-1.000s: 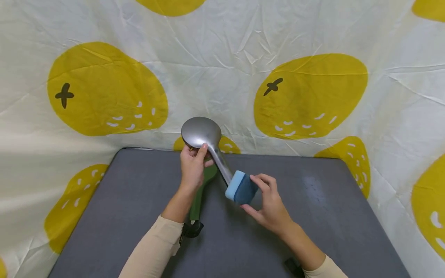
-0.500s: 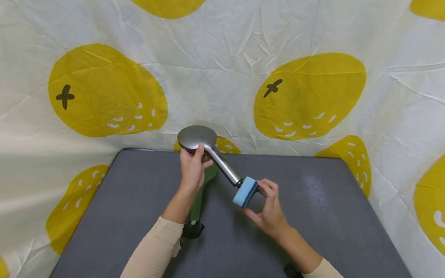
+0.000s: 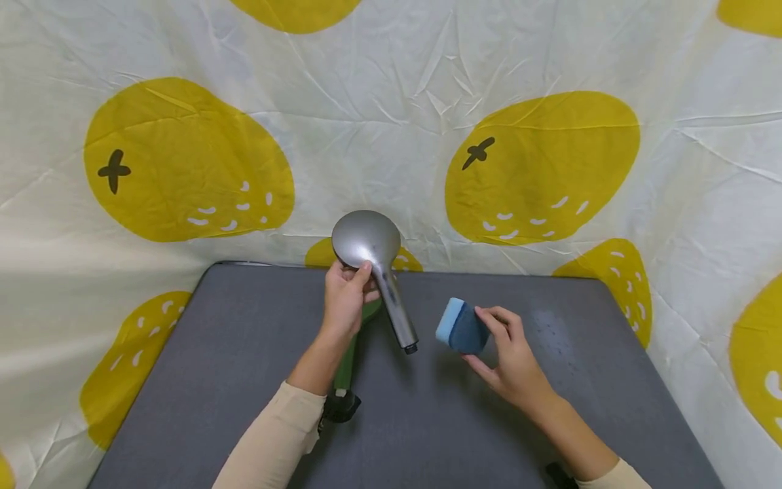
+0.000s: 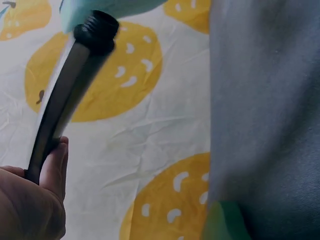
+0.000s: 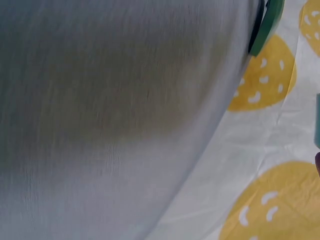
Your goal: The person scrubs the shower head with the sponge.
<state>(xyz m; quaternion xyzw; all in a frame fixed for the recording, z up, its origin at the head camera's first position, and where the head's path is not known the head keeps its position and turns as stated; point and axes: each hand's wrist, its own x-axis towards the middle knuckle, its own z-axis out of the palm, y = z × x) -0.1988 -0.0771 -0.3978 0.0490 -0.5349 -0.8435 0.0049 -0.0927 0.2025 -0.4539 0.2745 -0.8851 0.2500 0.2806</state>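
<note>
My left hand [image 3: 345, 299] grips a grey shower head [image 3: 366, 239] under its round face, the thumb lying on the neck. Its handle slants down to the right and ends in a black threaded tip [image 4: 100, 27], plain in the left wrist view. With the fingertips and thumb of my right hand [image 3: 510, 353], I pinch a two-tone blue sponge [image 3: 464, 326]. A gap separates the sponge from the handle. In the right wrist view, only a sliver of the sponge [image 5: 318, 120] shows at the right edge.
A green long-handled thing [image 3: 344, 367] lies on the grey table [image 3: 415, 435], partly hidden behind my left hand. A white cloth with yellow fruit shapes [image 3: 391, 122] hangs behind the table and along its sides. Faint pale marks show on the tabletop at right.
The sponge was against the shower head's handle, then at the handle's end; now it is off to the right. The shower head has turned, its handle pointing more steeply down.
</note>
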